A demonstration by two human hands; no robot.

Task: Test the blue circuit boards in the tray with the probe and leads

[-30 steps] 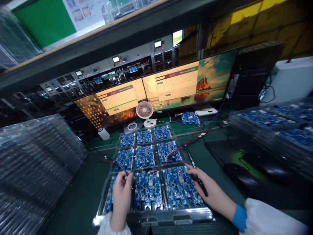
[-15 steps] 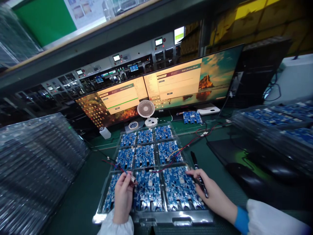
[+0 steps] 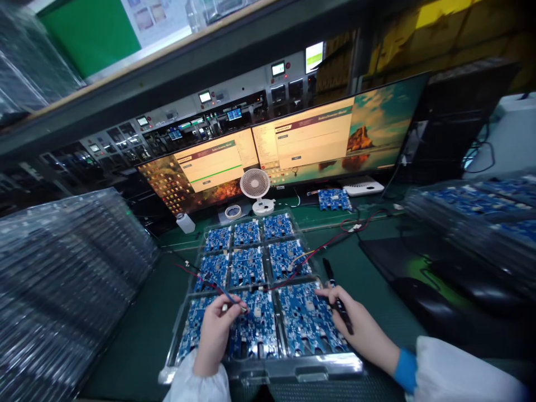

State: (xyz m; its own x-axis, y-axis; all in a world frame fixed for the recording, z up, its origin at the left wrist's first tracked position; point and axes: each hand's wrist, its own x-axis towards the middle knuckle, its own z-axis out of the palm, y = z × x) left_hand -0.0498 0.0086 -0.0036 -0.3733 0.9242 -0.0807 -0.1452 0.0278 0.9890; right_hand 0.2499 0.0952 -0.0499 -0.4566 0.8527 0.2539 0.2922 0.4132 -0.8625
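the left hand point(image 3: 218, 329) pinches the small plug point(image 3: 242, 307) at the end of a red and blue wire point(image 3: 205, 281). a moment ago that hand was over the front left board, and now it has slid to the right, so the plug is right over the front middle board point(image 3: 255, 329) in the clear tray point(image 3: 268, 365). i think that means the plug is being lined up with that board. the right hand point(image 3: 355, 324) is closed around a black pen point(image 3: 335, 296), with its fingers resting on the front right board point(image 3: 307, 324), and it has hardly moved. another red wire point(image 3: 322, 245) runs across the tray toward the back of the green counter point(image 3: 138, 335). a little white fan point(image 3: 255, 187) stands behind the tray, in front of two screens point(image 3: 301, 139). stacks of clear trays point(image 3: 62, 279) sit on the left.
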